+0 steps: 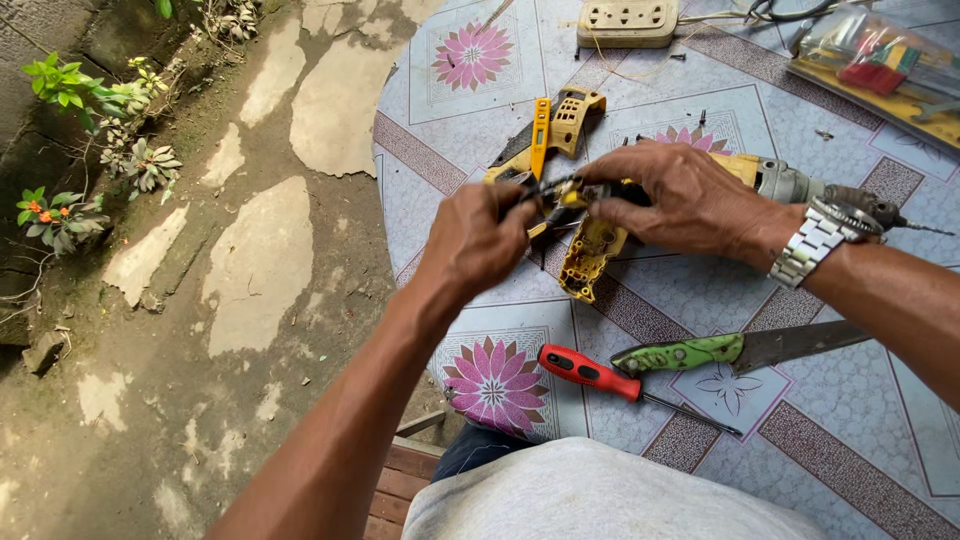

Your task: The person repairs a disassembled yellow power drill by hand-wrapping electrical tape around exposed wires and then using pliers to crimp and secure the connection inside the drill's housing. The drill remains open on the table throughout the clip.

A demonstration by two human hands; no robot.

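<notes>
Both hands — left hand [478, 238], right hand [680, 195] — fingers pinched on the opened yellow plastic drill housing [592, 250]: light, rigid, likely brittle — grip its shell edges.

A red-handled screwdriver [590, 372] and a green-handled saw [740, 348] are lying side by side on a flower-patterned tablecloth [880, 440]. A cream power strip [627, 22] is sitting at the far edge, while small plants [100, 130] are growing beside the stone paving [255, 265].
</notes>
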